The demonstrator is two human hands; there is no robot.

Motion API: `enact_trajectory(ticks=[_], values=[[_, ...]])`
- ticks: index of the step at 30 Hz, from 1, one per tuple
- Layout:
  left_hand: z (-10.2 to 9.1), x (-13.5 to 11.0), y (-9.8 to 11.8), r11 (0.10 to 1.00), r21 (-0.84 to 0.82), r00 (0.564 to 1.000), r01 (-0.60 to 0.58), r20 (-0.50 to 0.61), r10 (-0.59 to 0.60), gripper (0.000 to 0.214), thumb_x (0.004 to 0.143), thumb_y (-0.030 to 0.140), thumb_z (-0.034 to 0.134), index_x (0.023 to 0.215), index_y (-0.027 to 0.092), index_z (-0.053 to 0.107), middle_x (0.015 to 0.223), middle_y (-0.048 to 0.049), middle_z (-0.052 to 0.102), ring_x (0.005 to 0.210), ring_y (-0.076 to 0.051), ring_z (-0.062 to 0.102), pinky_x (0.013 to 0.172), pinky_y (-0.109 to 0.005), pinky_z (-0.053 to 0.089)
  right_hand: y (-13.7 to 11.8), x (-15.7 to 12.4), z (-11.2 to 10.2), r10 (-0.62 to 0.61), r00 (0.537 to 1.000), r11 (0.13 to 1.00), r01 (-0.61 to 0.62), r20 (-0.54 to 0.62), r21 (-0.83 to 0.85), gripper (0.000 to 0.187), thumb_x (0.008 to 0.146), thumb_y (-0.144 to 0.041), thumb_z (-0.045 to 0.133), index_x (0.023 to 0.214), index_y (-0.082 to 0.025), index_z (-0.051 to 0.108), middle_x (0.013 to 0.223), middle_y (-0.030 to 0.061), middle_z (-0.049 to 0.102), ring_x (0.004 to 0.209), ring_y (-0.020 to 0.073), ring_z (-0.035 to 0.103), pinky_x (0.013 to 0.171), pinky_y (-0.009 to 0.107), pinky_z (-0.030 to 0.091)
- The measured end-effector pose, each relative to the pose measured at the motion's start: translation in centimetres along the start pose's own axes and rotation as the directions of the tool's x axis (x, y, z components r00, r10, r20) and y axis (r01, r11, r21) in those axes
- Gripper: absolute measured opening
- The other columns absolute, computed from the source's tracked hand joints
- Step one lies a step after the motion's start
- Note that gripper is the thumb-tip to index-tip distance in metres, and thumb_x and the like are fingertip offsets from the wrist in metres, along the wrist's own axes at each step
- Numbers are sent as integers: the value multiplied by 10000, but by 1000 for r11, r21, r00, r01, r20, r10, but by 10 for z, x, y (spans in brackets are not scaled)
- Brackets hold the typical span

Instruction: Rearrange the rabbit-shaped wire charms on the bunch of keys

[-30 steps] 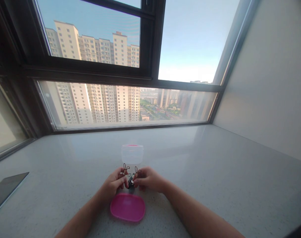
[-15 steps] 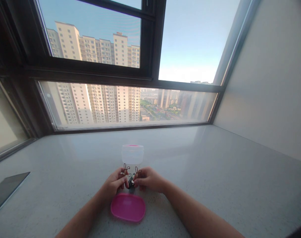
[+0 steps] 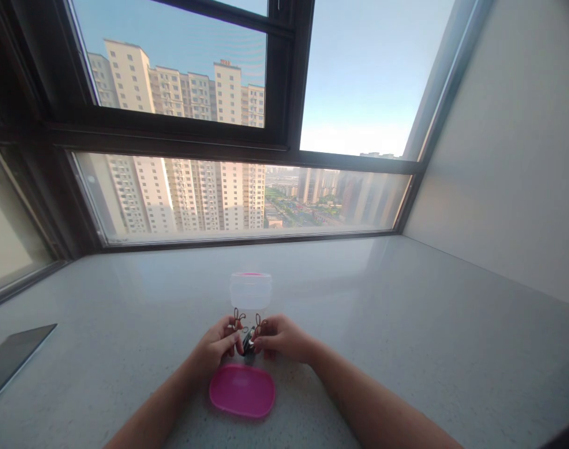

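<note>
Both my hands meet over the stone sill, just behind a pink lid (image 3: 242, 391) that lies flat. My left hand (image 3: 214, 347) and my right hand (image 3: 281, 337) are closed in pinches on a small black binder clip (image 3: 248, 342) between them. Two wire loops of the clip stick up above my fingertips. Directly behind the hands stands a clear plastic container (image 3: 250, 290) with no lid on it.
A dark flat slab (image 3: 10, 358) lies at the left edge of the speckled grey sill (image 3: 406, 324). A large window (image 3: 238, 193) runs along the back, and a pale wall (image 3: 509, 156) rises on the right.
</note>
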State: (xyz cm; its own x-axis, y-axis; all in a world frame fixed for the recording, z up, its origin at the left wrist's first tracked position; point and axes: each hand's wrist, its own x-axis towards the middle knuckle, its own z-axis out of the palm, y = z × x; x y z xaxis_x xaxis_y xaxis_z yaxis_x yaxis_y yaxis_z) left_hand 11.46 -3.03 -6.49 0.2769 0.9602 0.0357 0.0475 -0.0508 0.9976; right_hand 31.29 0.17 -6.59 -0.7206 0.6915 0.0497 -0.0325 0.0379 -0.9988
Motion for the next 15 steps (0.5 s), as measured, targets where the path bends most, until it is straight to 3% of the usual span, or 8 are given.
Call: enact_trajectory(ticks=[15], values=[[1, -1, 2, 1000, 20, 1000, 11, 4, -11, 224, 733, 306, 563, 860, 151, 462, 561, -6, 632, 472, -105, 457, 481, -217, 316, -3, -1, 1, 15, 1000, 1000, -16, -11, -5, 355, 642, -398, 694, 826, -104, 614, 661, 13, 591, 464, 75, 483, 444, 198, 384]])
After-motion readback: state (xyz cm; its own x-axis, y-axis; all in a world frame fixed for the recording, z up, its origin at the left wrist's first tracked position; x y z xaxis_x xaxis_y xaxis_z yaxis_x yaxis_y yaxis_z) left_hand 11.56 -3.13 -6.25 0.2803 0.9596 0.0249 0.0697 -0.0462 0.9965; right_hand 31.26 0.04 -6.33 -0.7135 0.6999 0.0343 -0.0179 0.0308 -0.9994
